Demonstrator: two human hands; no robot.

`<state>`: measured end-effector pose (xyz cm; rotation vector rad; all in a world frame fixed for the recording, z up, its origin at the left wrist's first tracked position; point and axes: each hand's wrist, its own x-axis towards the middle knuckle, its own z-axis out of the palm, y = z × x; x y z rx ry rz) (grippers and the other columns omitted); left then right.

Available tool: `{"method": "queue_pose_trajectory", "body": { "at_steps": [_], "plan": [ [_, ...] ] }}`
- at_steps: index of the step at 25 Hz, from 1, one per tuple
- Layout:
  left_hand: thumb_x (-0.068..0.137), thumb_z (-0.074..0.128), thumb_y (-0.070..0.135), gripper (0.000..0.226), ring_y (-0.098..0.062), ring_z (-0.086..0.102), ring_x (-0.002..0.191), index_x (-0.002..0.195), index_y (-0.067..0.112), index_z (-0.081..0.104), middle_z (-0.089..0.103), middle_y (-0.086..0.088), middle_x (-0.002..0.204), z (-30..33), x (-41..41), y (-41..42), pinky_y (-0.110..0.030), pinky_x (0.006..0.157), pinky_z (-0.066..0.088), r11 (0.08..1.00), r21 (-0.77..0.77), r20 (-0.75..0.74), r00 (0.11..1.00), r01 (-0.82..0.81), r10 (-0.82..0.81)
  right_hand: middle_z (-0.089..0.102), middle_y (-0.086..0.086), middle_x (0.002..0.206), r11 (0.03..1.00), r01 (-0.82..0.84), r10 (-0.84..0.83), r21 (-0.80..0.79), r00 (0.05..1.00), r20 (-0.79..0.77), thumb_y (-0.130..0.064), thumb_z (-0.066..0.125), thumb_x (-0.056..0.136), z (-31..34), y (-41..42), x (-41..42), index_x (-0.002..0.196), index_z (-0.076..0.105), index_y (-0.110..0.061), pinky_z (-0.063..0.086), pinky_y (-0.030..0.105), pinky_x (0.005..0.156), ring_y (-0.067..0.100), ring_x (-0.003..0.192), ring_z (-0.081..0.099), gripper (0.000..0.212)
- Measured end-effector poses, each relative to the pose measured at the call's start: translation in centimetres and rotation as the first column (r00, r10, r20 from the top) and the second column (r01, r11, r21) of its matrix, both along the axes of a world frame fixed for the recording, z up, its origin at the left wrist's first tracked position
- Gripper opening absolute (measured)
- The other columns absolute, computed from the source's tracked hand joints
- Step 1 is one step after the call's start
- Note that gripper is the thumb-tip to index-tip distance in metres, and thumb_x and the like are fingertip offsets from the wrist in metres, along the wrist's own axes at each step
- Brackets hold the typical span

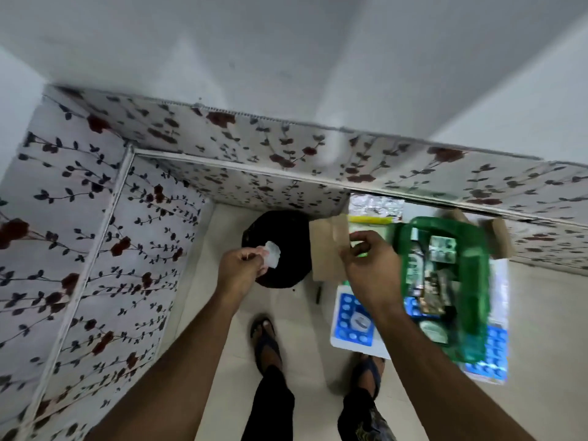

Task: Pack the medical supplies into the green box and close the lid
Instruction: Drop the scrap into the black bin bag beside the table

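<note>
The green see-through box (474, 281) stands open at the right on a white and blue patterned sheet (346, 323), with several packets and blister strips (440, 249) inside. My left hand (238, 268) pinches a small crumpled white and pink wrapper (272, 253) above a round black container (280, 246). My right hand (372, 268) hovers just left of the green box with its fingers curled together. A bit of green shows between the fingers, and I cannot tell whether it is held. No lid is visible.
An open cardboard box (327, 246) sits behind my right hand, with foil and yellow-green packs (375, 214) beside it. Flower-patterned panels (95, 218) close in the left and back. My sandalled feet (267, 342) stand on the pale tiled floor.
</note>
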<state>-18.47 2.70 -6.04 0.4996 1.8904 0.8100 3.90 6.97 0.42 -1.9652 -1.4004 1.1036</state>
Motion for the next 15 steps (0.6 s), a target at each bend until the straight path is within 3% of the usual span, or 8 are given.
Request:
{"method": "queue_pose_trajectory", "body": {
  "at_steps": [3, 5, 7, 10, 13, 15],
  "plan": [
    [0.085, 0.063, -0.002, 0.013, -0.01, 0.065, 0.062, 0.087, 0.0, 0.076, 0.07, -0.006, 0.073, -7.6, -3.7, 1.1, -0.022, 0.059, 0.052, 0.997, -0.044, -0.035, 0.998, 0.058, -0.06, 0.072, 0.004, 0.077, 0.996, -0.086, 0.089, -0.025, 0.98, 0.176, -0.021, 0.062, 0.078, -7.0, 0.3, -7.3, 0.087, 0.067, -0.016, 0.046, 0.028, 0.061, 0.027, 0.077, 0.066, 0.011],
    [0.085, 0.062, -0.003, 0.018, -0.008, 0.063, 0.063, 0.079, 0.008, 0.074, 0.069, 0.0, 0.072, -13.6, -5.4, 2.0, -0.02, 0.06, 0.053, 0.993, -0.047, -0.031, 0.993, 0.109, -0.11, 0.071, 0.009, 0.086, 0.988, -0.115, 0.139, -0.104, 0.956, 0.26, -0.022, 0.056, 0.082, -13.1, 0.6, -11.1, 0.089, 0.064, -0.015, 0.053, 0.035, 0.067, 0.033, 0.084, 0.065, 0.013],
    [0.086, 0.06, 0.002, 0.02, -0.008, 0.064, 0.067, 0.078, 0.015, 0.074, 0.07, 0.001, 0.075, -18.0, -6.2, 2.8, -0.017, 0.062, 0.053, 0.984, -0.066, -0.031, 0.985, 0.166, -0.168, 0.069, 0.013, 0.09, 0.977, -0.126, 0.17, -0.171, 0.946, 0.274, -0.017, 0.052, 0.085, -18.2, 0.9, -13.1, 0.092, 0.06, -0.01, 0.054, 0.04, 0.069, 0.036, 0.085, 0.064, 0.013],
    [0.083, 0.063, 0.015, 0.02, -0.014, 0.066, 0.077, 0.094, 0.024, 0.076, 0.07, 0.004, 0.083, -23.5, -6.8, 3.5, -0.028, 0.074, 0.057, 0.966, -0.116, 0.036, 0.973, 0.232, -0.229, 0.068, 0.015, 0.094, 0.966, -0.122, 0.182, -0.228, 0.948, 0.263, -0.017, 0.053, 0.089, -25.0, 0.7, -14.7, 0.097, 0.06, -0.005, 0.054, 0.038, 0.068, 0.035, 0.088, 0.064, 0.016],
    [0.072, 0.072, 0.03, 0.016, -0.01, 0.064, 0.081, 0.075, 0.046, 0.071, 0.064, 0.02, 0.078, -26.3, -7.5, 3.8, -0.037, 0.079, 0.058, 0.953, -0.14, 0.08, 0.963, 0.267, -0.258, 0.069, 0.015, 0.099, 0.962, -0.105, 0.168, -0.25, 0.955, 0.243, -0.029, 0.057, 0.091, -28.7, 0.4, -15.4, 0.107, 0.06, -0.006, 0.055, 0.039, 0.075, 0.034, 0.093, 0.065, 0.029],
    [0.07, 0.07, 0.036, 0.027, -0.016, 0.065, 0.092, 0.097, 0.036, 0.07, 0.066, 0.015, 0.087, -26.6, -8.2, 2.9, -0.041, 0.085, 0.056, 0.937, -0.187, 0.055, 0.956, 0.294, -0.289, 0.07, 0.014, 0.1, 0.965, -0.117, 0.172, -0.233, 0.957, 0.233, -0.028, 0.058, 0.09, -29.1, -0.3, -15.3, 0.112, 0.059, -0.007, 0.054, 0.032, 0.076, 0.031, 0.095, 0.066, 0.031]
  ]
}}
